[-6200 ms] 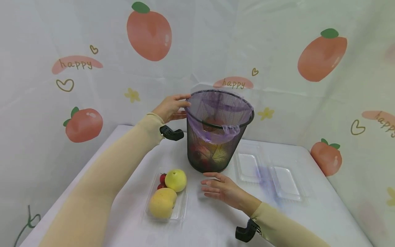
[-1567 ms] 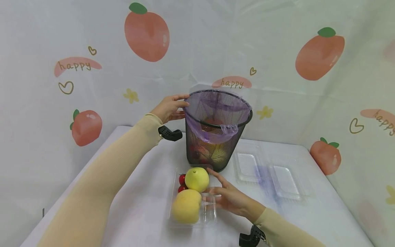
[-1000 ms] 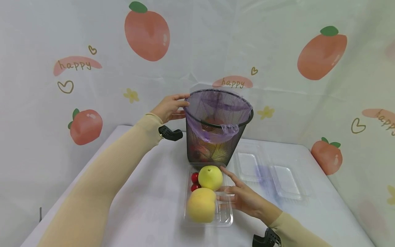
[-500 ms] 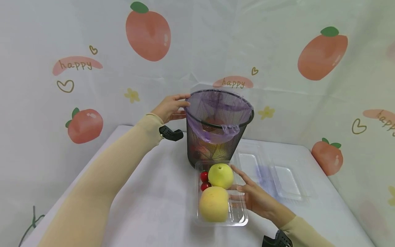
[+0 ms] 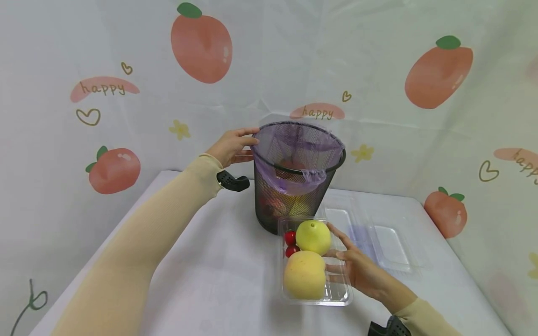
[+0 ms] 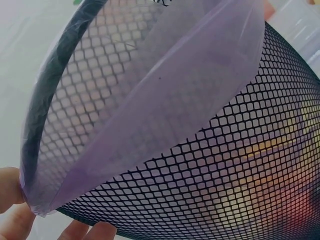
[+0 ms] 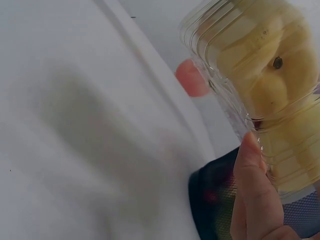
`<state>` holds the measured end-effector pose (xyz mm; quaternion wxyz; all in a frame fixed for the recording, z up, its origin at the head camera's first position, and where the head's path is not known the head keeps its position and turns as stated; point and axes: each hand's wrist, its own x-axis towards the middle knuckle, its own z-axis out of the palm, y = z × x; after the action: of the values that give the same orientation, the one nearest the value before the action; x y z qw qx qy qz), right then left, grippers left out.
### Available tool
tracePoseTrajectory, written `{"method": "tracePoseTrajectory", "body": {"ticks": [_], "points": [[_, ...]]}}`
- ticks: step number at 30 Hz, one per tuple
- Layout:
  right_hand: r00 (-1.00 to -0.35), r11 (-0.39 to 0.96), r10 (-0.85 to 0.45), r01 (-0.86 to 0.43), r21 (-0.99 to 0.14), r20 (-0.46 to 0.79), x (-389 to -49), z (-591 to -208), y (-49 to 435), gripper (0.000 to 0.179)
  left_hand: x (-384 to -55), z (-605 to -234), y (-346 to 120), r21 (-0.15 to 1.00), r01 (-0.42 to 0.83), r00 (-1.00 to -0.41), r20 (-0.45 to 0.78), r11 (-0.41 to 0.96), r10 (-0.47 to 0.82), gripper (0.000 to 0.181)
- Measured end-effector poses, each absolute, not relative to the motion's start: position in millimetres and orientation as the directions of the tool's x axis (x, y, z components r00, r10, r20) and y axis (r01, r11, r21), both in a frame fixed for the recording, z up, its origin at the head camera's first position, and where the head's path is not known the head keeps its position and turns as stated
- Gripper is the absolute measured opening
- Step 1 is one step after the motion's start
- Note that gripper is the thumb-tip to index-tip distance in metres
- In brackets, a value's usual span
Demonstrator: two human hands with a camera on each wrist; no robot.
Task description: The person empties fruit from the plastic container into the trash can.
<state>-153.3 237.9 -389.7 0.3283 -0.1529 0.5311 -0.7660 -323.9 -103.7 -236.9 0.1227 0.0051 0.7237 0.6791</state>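
Observation:
My left hand (image 5: pixel 232 147) touches the rim of a black mesh wastebasket (image 5: pixel 282 205) lined with a purple plastic bag (image 5: pixel 290 185); in the left wrist view its fingertips (image 6: pixel 102 231) lie against the outside. My right hand (image 5: pixel 364 270) holds a clear plastic container (image 5: pixel 336 294) by its right side, thumb at the edge in the right wrist view. In the container are a pale yellow-green round fruit (image 5: pixel 313 237), a larger yellow fruit (image 5: pixel 305 275) and two small red fruits, one red fruit (image 5: pixel 290 237) behind the other. The container hangs above the table, in front of the wastebasket.
Two clear plastic containers, a nearer container (image 5: pixel 391 245) and a farther container (image 5: pixel 338 219), lie right of the wastebasket on the white table (image 5: pixel 218 280). Red and yellow items show blurred through the mesh. A fruit-printed cloth (image 5: pixel 378 56) hangs behind.
The fruit container has left the table at the left and come rightward in my right hand, past the wastebasket's front. My left hand has stayed at the rim.

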Motion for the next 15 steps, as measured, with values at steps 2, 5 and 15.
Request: {"method": "tracePoseTrajectory", "body": {"ticks": [2,5,15], "points": [[-0.737,-0.222,-0.668,0.331,-0.917,-0.105,-153.4,-388.6,241.2,0.063,-324.2,-237.1,-103.7,0.984,-0.158,-0.970,-0.170,0.075,0.176,0.050],[-0.739,-0.217,-0.666,0.320,-0.922,-0.100,-153.5,-386.6,245.9,0.063,-325.2,-237.4,-103.6,0.985,-0.159,-0.969,-0.170,0.070,0.179,0.050],[-0.743,-0.233,-0.666,0.292,-0.927,-0.067,-154.3,-376.0,258.1,0.058,-325.2,-237.8,-104.2,0.985,-0.158,-0.969,-0.169,0.074,0.179,0.049]]}}
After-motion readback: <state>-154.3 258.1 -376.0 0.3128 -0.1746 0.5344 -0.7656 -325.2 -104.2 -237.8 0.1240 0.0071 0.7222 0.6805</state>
